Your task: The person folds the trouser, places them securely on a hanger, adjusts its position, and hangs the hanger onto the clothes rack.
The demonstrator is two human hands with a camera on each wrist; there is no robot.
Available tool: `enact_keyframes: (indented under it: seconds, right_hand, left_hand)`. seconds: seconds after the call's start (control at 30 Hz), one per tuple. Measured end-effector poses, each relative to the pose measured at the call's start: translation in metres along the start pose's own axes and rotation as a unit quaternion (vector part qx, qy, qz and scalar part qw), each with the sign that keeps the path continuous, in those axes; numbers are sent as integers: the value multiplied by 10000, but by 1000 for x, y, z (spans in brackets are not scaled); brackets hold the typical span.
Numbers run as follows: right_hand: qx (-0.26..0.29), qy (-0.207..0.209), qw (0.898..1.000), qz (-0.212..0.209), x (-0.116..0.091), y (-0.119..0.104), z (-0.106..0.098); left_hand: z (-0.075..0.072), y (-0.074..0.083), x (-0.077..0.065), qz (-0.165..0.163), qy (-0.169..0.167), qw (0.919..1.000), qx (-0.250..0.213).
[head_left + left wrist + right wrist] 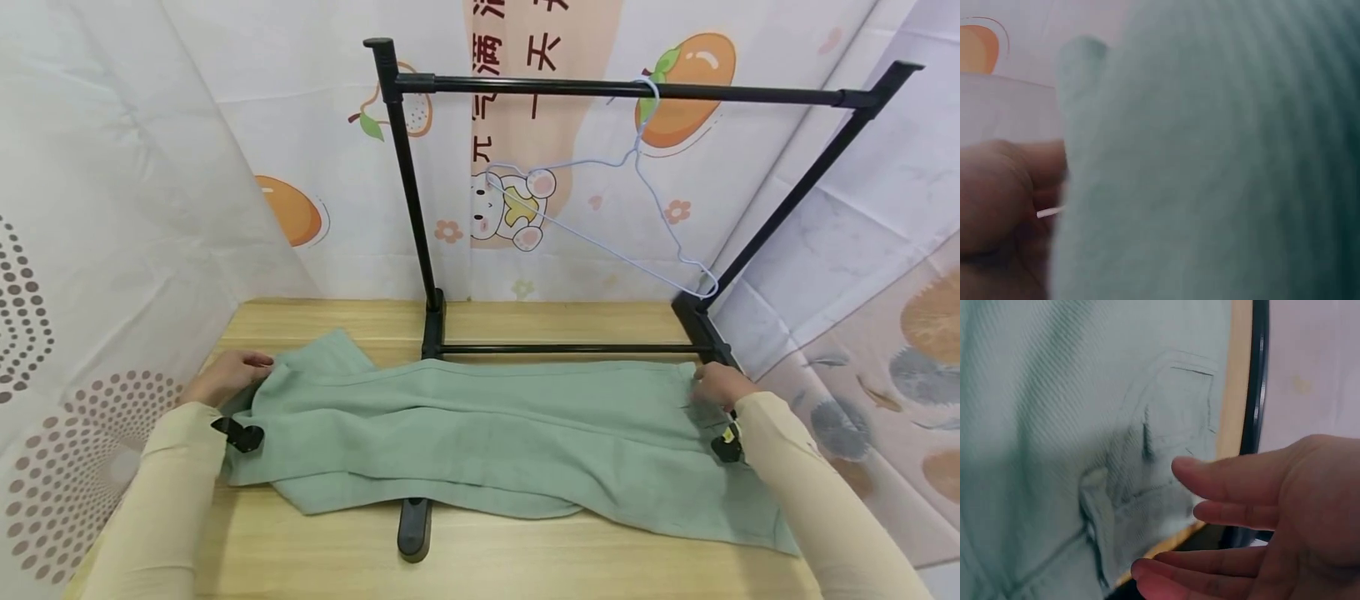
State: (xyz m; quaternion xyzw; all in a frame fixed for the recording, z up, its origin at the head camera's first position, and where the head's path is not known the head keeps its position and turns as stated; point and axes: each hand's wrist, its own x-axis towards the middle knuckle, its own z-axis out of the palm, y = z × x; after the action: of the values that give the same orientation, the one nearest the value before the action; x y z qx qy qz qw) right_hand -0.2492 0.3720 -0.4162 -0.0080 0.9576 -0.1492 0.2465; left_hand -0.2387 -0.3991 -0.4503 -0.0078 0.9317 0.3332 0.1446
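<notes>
A long pale green garment [450, 425] with stitched seams lies in loose folds over the wooden table, running from one hand to the other. At its left end my left hand [231, 375] grips the edge; in the left wrist view the cloth [1197, 162] fills most of the picture and hides the fingertips of that hand [1004, 200]. My right hand [722, 385] is at the garment's upper right corner. In the right wrist view this hand [1260, 519] has its thumb and fingers extended and apart, beside the stitched end of the cloth [1166, 425].
Behind the garment stands a black clothes rack [525, 86], its left foot [414, 533] showing beyond the front of the cloth. A light blue wire hanger [600, 242] hangs from the top bar. Printed curtains [112, 167] surround the wooden table [300, 558].
</notes>
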Motion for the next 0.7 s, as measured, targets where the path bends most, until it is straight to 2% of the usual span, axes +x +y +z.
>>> enact_keyframes:
  seconds: [0.13,0.27,0.37,0.53,0.7]
  right_hand:
    - [241,-85,9997,64,7,3,8]
    - [274,7,9996,101,12,6,14]
    - [328,120,9993,163,14,6,15]
    - [788,8,9962,379,17,11,17]
    - [889,143,9952,395,14,20,19]
  left_hand:
    - [5,-3,8,256,-127,9995,-104]
    - [6,-1,14,506,-82,9983,-276]
    - [6,1,15,566,4,9979,-326]
    - [9,8,13,371,4,9977,-560]
    - [8,11,6,103,82,9964,-838]
